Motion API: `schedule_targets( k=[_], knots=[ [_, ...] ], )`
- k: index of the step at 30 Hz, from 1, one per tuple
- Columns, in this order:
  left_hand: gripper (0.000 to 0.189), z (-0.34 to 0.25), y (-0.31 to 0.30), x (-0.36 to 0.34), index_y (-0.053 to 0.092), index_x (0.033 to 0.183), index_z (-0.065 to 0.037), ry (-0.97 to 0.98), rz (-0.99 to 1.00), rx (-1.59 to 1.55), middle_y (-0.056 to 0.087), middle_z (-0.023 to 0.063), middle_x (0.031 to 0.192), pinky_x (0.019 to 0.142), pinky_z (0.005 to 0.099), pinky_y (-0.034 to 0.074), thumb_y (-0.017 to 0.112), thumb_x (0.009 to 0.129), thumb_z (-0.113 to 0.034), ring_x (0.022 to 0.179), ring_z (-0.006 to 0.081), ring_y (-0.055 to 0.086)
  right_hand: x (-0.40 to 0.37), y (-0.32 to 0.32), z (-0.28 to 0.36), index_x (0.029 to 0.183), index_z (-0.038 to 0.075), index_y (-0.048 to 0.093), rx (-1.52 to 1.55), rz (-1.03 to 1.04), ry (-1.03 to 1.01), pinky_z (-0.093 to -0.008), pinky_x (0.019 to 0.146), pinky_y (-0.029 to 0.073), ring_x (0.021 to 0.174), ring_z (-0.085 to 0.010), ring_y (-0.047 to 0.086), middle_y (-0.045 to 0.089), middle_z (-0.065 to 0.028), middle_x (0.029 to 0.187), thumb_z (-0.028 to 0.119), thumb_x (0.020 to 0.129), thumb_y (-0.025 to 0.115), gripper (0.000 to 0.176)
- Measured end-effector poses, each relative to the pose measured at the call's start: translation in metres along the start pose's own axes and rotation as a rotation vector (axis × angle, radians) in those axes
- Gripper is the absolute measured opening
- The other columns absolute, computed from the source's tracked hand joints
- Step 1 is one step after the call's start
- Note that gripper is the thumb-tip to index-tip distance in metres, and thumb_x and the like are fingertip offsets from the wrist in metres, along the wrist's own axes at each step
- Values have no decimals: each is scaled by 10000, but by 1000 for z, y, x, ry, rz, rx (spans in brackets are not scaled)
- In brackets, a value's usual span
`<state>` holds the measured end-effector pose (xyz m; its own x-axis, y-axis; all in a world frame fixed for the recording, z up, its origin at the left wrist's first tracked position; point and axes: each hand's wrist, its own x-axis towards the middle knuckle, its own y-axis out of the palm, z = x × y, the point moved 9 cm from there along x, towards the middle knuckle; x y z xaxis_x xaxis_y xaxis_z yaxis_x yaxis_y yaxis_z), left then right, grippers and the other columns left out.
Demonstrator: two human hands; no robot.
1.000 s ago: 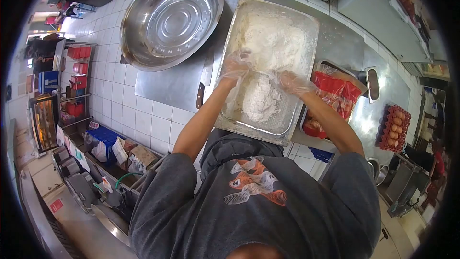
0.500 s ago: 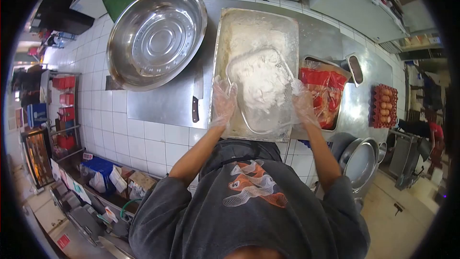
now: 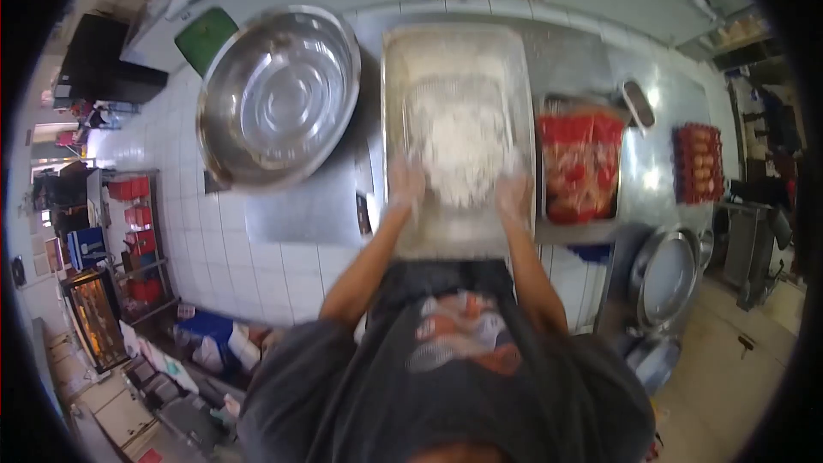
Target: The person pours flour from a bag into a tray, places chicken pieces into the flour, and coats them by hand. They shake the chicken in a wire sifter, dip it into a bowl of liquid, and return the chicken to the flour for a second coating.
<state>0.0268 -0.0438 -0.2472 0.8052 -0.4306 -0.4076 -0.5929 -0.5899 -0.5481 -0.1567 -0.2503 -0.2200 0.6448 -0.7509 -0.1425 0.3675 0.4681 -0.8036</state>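
A rectangular metal tray (image 3: 456, 244) on the steel table holds a wire-framed sieve or basket (image 3: 417, 99) with white flour (image 3: 463, 150) in it. On the left side of that basket is my left hand (image 3: 406, 184), in a clear glove. My right hand (image 3: 514, 193), gloved too, is at its right side. Both hands are closed at the basket's edges, though motion blurs the fingers.
A large steel bowl (image 3: 283, 99) stands left, near a knife (image 3: 363, 213). To the right are a pan with a red package (image 3: 579, 167), a small metal container (image 3: 638, 105) and an egg tray (image 3: 700, 163). Metal pots (image 3: 667, 279) stand at lower right.
The basket has straightened from a tilt and sits squarer in the tray. Both hands have moved inward, nearer each other, and the flour has spread. The whole view has shifted slightly.
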Motion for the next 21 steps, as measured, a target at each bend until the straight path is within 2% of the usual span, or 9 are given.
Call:
schedule_targets(
  k=[1, 3, 4, 6, 7, 11, 14, 18, 21],
  knots=[
    [475, 14, 8, -13, 457, 1389, 17, -107, 139, 51, 535, 278, 1327, 1077, 428, 368, 454, 1004, -262, 1269, 386, 489, -17, 13, -11, 1215, -59, 588, -211, 130, 16, -446, 959, 462, 1059, -407, 625, 661, -278, 1050, 26, 836, 487, 401],
    [475, -22, -12, 2, 465, 1387, 3, 36, -46, -26, 553, 274, 1304, 1055, 436, 390, 476, 997, -268, 1261, 390, 496, -5, -48, 37, 1143, -63, 627, 277, -331, -212, -469, 958, 461, 1005, -408, 633, 662, -268, 1019, 38, 836, 513, 343],
    [479, -37, -20, 18, 465, 1387, 4, 6, -65, -33, 551, 271, 1310, 1060, 437, 388, 480, 996, -273, 1262, 391, 496, -3, -45, 28, 1015, -60, 662, 538, -418, -44, -495, 842, 493, 903, -431, 619, 658, -258, 950, 59, 789, 591, 266],
    [488, -38, -19, 4, 466, 1386, 6, -135, -44, -39, 546, 265, 1321, 1068, 438, 383, 487, 994, -283, 1263, 392, 497, 19, 8, -3, 975, -56, 667, -199, -187, -222, -511, 852, 485, 893, -437, 612, 656, -256, 926, 85, 810, 577, 235],
    [490, -40, -26, -4, 467, 1390, 4, -224, -98, -30, 545, 254, 1332, 1085, 437, 371, 515, 981, -261, 1265, 382, 502, -11, 7, -12, 977, -60, 665, -229, -179, -232, -513, 853, 484, 893, -440, 611, 654, -261, 931, 96, 810, 581, 243],
    [556, -21, -15, 21, 404, 1434, 2, 88, -161, 41, 514, 260, 1365, 1094, 436, 354, 469, 989, -326, 1262, 387, 493, 43, -3, 6, 975, -62, 662, -149, -313, -247, -504, 835, 487, 889, -433, 623, 656, -272, 926, 131, 813, 597, 260],
    [472, 58, 32, 14, 486, 1378, -8, -350, 311, -468, 540, 246, 1345, 1093, 427, 365, 445, 1005, -295, 1259, 382, 511, -14, -1, -27, 968, -56, 663, -33, -224, -59, -484, 808, 495, 882, -414, 644, 664, -275, 903, 150, 819, 607, 261],
    [607, -19, -17, 12, 402, 1459, -40, -50, -71, -63, 514, 236, 1384, 1083, 392, 371, 470, 993, -423, 1271, 363, 500, 29, -14, 10, 957, -47, 664, 89, -122, -28, -455, 804, 506, 881, -412, 650, 664, -274, 888, 164, 838, 607, 249],
    [631, 58, 20, 47, 396, 1457, -28, -167, -101, -257, 471, 258, 1417, 1106, 409, 350, 535, 969, -403, 1328, 376, 436, 45, 5, 9, 1063, -12, 668, -216, 229, 171, -452, 863, 500, 958, -390, 648, 671, -257, 959, 171, 875, 593, 273]
  ],
)
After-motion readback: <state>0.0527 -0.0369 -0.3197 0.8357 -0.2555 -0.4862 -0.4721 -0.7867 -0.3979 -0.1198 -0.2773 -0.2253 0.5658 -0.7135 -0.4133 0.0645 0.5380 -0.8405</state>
